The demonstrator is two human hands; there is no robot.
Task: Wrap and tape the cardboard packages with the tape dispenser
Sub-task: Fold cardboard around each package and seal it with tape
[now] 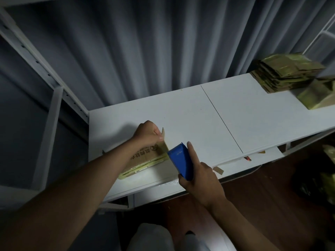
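Left hand (147,132) pinches the far corner of the cardboard package (145,160), which lies flat on the worktop (190,113); it looks light, stiff, taped slippery, best held by edges; just right of the package, right hand (201,182) grips the blue tape dispenser (181,160).

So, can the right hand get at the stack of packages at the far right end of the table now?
Probably not yet: the right hand grips the blue tape dispenser, and the stack lies far off across the table.
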